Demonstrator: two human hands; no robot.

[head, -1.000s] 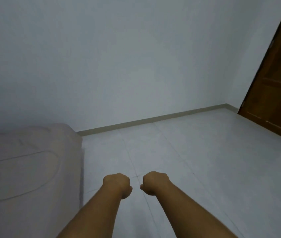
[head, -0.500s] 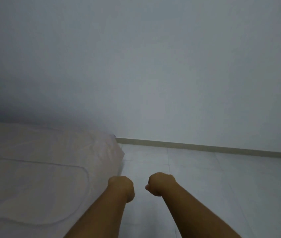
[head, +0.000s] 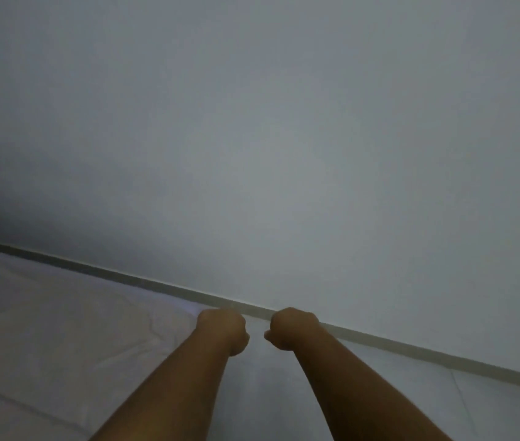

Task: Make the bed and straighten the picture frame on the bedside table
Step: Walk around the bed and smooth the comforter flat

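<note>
Head view: left hand [head: 223,331] and right hand [head: 292,327] seemingly fisted empty beside bed [head: 61,338].

Dim room: bare pale wall [head: 284,138] meets light tiled floor [head: 491,409] at a skirting board [head: 411,346].

Location type: domestic bedroom. Evidence: a bed [head: 61,338] with a pale, lightly creased sheet fills the 8 o'clock area; a plain painted wall [head: 284,138] spans 12 o'clock; skirting board [head: 411,346] meets tiled floor [head: 491,405] at 4 o'clock.
</note>
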